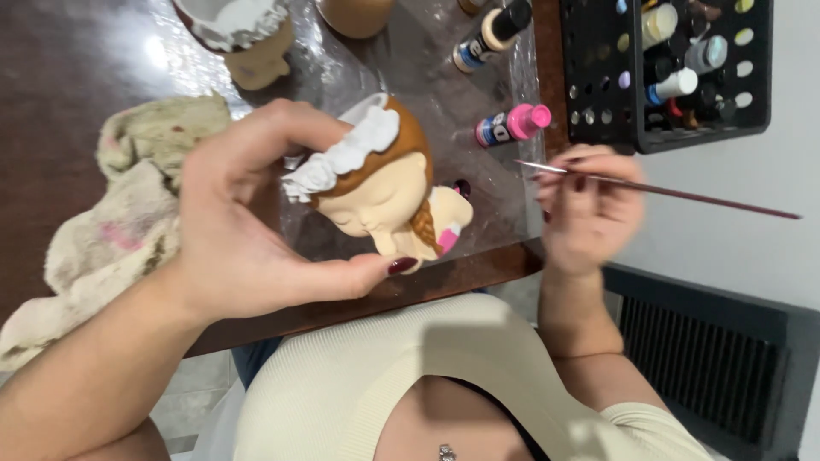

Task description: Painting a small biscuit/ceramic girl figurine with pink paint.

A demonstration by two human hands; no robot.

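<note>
My left hand (243, 213) grips a ceramic girl-head figurine (380, 183) with brown hair, a white frilly rim and a pale face, tilted on its side above the table edge. My thumb presses under its chin and my fingers curl over the top. My right hand (589, 209) holds a thin dark paintbrush (683, 192) to the right of the figurine, its tip pointing left, apart from the figurine.
A stained rag (111, 213) lies at the left. Clear plastic sheeting (427, 94) covers the brown table. Two paint bottles (512, 126) lie on it, and a similar figurine (243, 38) stands at the back. A black crate of paints (675, 68) sits at right.
</note>
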